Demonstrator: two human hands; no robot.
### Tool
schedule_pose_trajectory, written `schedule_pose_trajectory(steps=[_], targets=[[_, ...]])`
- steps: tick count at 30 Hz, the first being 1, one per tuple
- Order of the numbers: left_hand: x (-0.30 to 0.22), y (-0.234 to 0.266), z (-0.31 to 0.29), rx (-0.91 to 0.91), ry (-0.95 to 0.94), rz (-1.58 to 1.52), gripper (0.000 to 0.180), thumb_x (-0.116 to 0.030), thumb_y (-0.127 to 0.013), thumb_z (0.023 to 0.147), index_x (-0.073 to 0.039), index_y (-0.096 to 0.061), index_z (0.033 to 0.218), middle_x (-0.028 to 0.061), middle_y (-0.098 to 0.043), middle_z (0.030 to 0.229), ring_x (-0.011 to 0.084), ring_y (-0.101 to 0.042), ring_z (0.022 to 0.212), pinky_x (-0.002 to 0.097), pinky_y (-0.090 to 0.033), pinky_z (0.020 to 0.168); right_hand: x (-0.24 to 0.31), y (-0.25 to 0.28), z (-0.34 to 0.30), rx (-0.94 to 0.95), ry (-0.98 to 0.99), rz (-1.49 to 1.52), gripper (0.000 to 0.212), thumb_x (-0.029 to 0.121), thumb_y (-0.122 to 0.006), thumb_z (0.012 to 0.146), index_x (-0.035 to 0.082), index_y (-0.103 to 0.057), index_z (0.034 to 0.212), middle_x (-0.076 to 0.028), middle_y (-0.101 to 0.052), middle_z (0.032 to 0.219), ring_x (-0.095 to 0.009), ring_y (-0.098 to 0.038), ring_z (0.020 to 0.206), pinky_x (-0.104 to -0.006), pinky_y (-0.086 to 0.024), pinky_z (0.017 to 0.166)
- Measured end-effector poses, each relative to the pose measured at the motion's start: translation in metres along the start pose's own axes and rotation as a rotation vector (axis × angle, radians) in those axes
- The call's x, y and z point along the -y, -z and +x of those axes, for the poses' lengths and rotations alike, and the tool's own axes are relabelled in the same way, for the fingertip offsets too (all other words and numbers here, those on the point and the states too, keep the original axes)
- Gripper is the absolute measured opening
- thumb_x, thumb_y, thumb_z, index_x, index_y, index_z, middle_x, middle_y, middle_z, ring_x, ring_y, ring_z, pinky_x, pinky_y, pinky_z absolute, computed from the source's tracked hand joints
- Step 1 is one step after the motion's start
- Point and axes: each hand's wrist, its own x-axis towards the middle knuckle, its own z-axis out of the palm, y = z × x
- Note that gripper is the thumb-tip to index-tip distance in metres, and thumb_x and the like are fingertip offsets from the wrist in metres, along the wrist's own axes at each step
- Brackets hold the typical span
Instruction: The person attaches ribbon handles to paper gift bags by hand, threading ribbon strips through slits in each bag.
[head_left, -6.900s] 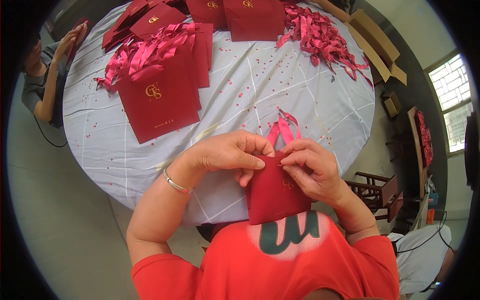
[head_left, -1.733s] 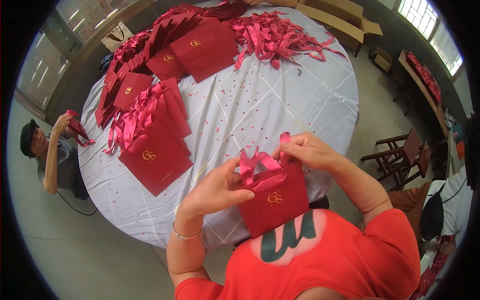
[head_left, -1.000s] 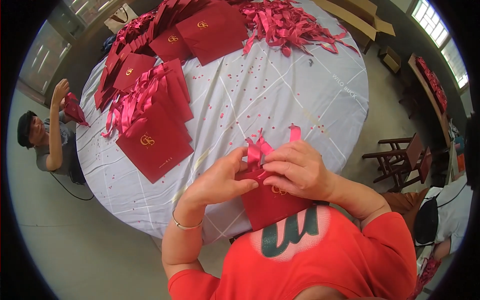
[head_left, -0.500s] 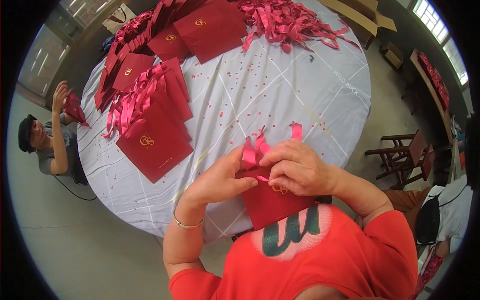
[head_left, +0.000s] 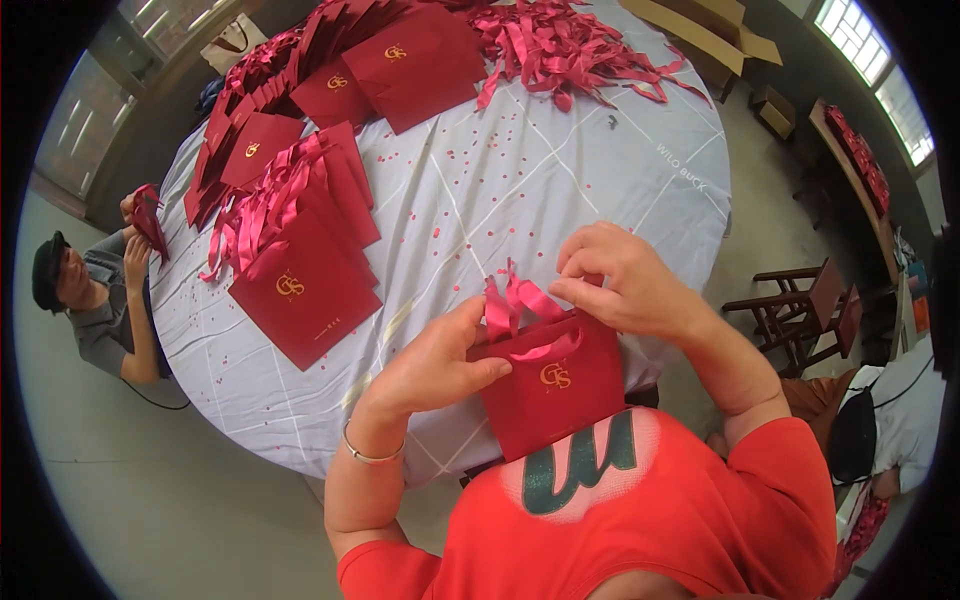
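Note:
A red paper gift bag (head_left: 550, 400) with a gold emblem leans between the table edge and my body. My left hand (head_left: 440, 360) grips its upper left corner, thumb on the front face and fingers behind. A pink ribbon handle (head_left: 550, 346) loops across the front near the rim, and another pink ribbon (head_left: 515, 303) stands up behind it. Over the bag's upper right corner is my right hand (head_left: 620, 275), fingers curled and thumb pinched. A bit of pink ribbon shows between those fingers; the rest is covered by the hand.
On the round table's white cloth (head_left: 480, 210) lie small red dots. Stacked red bags (head_left: 305, 290) with ribbons stand at left, more bags (head_left: 420, 60) behind, and a ribbon heap (head_left: 575, 50) at the far side. A co-worker (head_left: 95, 290) sits left; a wooden chair (head_left: 800, 310) stands right.
My right hand has moved up and right from the front ribbon to the bag's upper right corner, uncovering the front loop. My left hand keeps its hold. The co-worker's raised hand has come down.

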Motion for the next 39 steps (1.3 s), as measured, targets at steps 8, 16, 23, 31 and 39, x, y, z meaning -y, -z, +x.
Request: schedule_pose_trajectory(steps=[8,16,23,31,39], targets=[[0.008,-0.003,-0.002,-0.022,-0.07,0.062,0.041,0.006,-0.063,0.083,0.005,-0.047,0.121,0.0145,-0.064,0.115,0.0177,-0.06,0.113,0.032,-0.049,0.091,0.003,0.004,0.021,0.58,-0.517,0.364,0.028,0.025,-0.074,0.086,0.0,-0.066,0.075,0.001,-0.061,0.065,-0.006,-0.054,0.059,-0.0253,-0.043,0.055],[0.007,-0.002,-0.002,-0.035,-0.085,0.109,0.039,0.005,-0.064,0.082,0.005,-0.047,0.117,0.0153,-0.064,0.112,0.0183,-0.061,0.108,0.0324,-0.049,0.09,-0.023,-0.028,0.003,0.106,-0.512,0.282,0.018,0.014,-0.067,0.085,0.001,-0.065,0.074,0.002,-0.06,0.065,-0.005,-0.052,0.062,-0.0247,-0.043,0.056],[0.015,0.0,0.005,-0.035,-0.16,0.16,0.036,0.002,-0.065,0.081,0.004,-0.048,0.113,0.0163,-0.064,0.108,0.0209,-0.062,0.105,0.0354,-0.048,0.089,-0.039,-0.041,0.002,-0.183,-0.608,0.23,0.021,0.016,-0.063,0.083,-0.003,-0.063,0.076,-0.01,-0.063,0.064,-0.012,-0.058,0.061,-0.0307,-0.047,0.056],[0.012,0.007,0.001,-0.053,-0.062,0.001,0.048,0.007,-0.06,0.086,0.002,-0.045,0.132,0.0091,-0.061,0.118,0.0147,-0.061,0.108,0.0302,-0.05,0.093,-0.022,-0.019,-0.001,-0.399,-0.417,0.166,0.022,0.02,-0.069,0.089,0.001,-0.063,0.082,-0.006,-0.06,0.077,-0.014,-0.056,0.063,-0.0301,-0.046,0.058],[-0.005,0.033,-0.022,-0.291,-0.326,-0.328,0.045,0.005,-0.061,0.085,0.003,-0.05,0.128,0.0093,-0.063,0.113,0.0144,-0.063,0.102,0.0281,-0.052,0.087,0.015,0.002,0.036,0.226,-0.461,0.649,0.031,0.021,-0.071,0.09,-0.005,-0.069,0.107,-0.006,-0.071,0.093,-0.01,-0.064,0.082,-0.0259,-0.052,0.073]])
